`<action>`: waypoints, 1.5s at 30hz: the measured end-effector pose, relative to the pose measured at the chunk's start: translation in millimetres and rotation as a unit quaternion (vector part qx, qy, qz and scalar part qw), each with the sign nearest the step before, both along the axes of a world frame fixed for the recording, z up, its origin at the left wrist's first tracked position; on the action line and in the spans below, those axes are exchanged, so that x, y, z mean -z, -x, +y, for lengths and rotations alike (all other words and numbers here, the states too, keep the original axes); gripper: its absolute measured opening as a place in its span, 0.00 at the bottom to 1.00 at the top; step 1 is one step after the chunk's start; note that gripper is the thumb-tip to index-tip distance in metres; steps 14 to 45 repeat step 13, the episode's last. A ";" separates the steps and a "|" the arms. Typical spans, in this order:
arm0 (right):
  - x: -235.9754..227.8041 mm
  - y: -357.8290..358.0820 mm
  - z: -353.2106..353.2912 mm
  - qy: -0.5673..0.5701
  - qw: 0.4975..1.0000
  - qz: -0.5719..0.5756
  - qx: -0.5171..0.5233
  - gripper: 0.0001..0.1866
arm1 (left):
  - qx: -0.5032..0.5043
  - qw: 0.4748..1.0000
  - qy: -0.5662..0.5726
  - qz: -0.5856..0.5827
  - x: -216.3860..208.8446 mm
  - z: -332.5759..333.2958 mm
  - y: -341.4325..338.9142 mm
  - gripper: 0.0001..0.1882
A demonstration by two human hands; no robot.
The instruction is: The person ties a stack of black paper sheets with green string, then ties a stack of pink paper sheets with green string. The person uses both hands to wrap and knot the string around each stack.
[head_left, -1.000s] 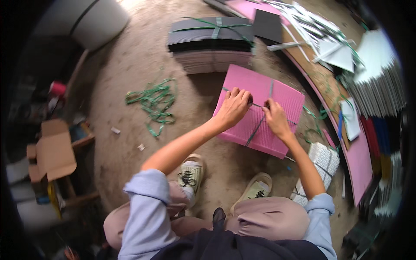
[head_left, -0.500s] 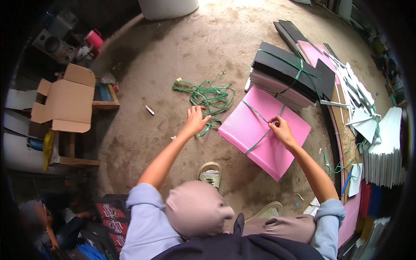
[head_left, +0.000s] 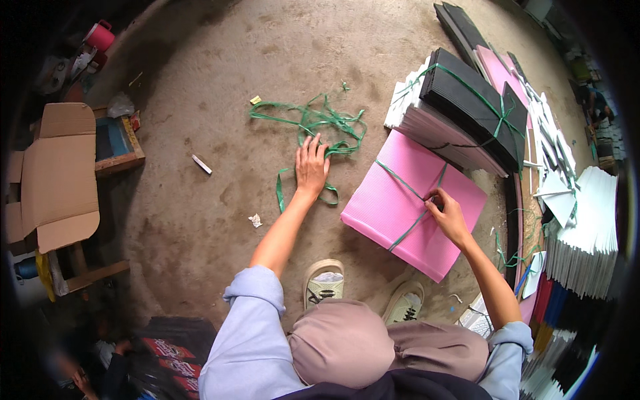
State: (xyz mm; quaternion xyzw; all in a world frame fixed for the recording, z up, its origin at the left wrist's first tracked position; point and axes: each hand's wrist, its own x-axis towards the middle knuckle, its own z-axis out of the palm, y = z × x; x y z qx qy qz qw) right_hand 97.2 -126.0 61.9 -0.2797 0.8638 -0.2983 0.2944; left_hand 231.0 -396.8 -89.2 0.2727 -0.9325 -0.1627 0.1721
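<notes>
A pink stack of corrugated sheets (head_left: 393, 193) lies on the floor at the right, with green plastic strapping crossed over its top. At the crossing, my right hand (head_left: 448, 215) pinches the green strapping (head_left: 420, 217), its thumb and fingertips pressed together. My left hand (head_left: 311, 167) rests over the near side of a loose tangle of the same green strapping (head_left: 343, 123), fingers stretched out and touching it. Loose ends of the strapping curl on the floor beside my left wrist. Whether any strand lies under my left palm is hidden.
A tied bundle of black and white sheets (head_left: 467, 93) stands beyond the pink stack. White offcuts (head_left: 553, 143) and stacked white sheets (head_left: 587, 233) line the right. An open cardboard box (head_left: 63, 180) is at the left. A small white stick (head_left: 201, 165) lies on the floor; another person sits lower left.
My left hand has moved a little farther over the strapping tangle, its fingers straightening out. My right hand keeps its pinch at the crossing. The whole view has shifted slightly.
</notes>
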 end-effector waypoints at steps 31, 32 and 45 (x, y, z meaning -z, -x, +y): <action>-86.3 21.4 5.8 0.005 0.997 -0.068 -0.041 0.08 | -0.117 0.938 -0.309 0.107 -188.9 14.2 18.0 0.09; -86.3 21.4 5.8 0.005 0.997 -0.068 -0.041 0.08 | -0.117 0.938 -0.309 0.107 -188.9 14.2 18.0 0.09; -86.3 21.4 5.8 0.005 0.997 -0.068 -0.041 0.08 | -0.117 0.938 -0.309 0.107 -188.9 14.2 18.0 0.09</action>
